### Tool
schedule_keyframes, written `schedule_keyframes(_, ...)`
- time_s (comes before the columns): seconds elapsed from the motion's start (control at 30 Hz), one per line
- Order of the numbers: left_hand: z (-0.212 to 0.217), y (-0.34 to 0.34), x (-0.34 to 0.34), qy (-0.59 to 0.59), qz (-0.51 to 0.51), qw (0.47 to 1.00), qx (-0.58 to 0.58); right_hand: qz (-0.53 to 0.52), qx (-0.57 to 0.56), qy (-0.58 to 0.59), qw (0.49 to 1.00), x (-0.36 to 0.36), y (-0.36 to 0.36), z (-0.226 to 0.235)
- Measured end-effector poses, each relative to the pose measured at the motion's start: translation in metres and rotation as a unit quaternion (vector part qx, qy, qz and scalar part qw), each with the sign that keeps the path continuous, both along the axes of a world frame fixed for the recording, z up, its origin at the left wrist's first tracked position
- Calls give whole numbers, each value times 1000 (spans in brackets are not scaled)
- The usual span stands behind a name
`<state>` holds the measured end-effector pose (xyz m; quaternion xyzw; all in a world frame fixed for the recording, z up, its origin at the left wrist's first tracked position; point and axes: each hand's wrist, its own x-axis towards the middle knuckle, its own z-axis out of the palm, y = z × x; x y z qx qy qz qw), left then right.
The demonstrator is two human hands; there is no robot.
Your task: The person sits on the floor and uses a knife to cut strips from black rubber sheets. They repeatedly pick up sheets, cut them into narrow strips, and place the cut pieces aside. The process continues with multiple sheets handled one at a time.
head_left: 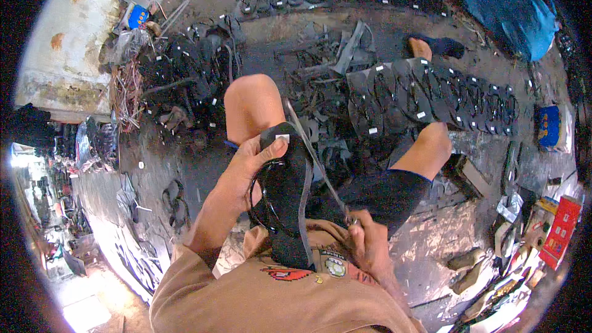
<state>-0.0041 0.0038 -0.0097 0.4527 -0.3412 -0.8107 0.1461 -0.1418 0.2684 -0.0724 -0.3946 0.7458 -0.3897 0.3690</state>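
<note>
My left hand (258, 157) grips a black sandal (285, 200) by its upper end, thumb on the sole beside a small white label. The sandal stands lengthwise against my brown shirt, its glossy strap on the left side. A narrow grey-black strip (303, 209) runs along the sandal's right edge; I cannot tell if it is joined to it all the way. In my right hand (369, 240), low and to the right, is the handle of a long thin knife (316, 157). Its blade slants up and left, passing close to the sandal's right edge, with the tip above the sandal's top end.
Rows of black sandals with white labels (425, 95) lie beyond my right knee. Dark scraps (320, 111) are heaped between my knees. A blue bag (512, 15) lies far right, a wooden block (468, 176) nearer. Shoe-shaped forms (472, 271) and a red box (561, 232) sit lower right.
</note>
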Motion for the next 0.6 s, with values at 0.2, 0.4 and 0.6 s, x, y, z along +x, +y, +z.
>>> schedule_keyframes(0.2, 3, 4, 3, -32, -1, 999, -9, 22, 44, -68, 996, 8, 35, 14)
schedule_keyframes(0.4, 1, -9, -2, -80, -117, 985, -99, 48, 91, -31, 994, -21, -25, -11)
schedule_keyframes(0.6, 2, -23, -11, -120, -214, 955, -169, 186, 69, -77, 977, -87, -131, 14)
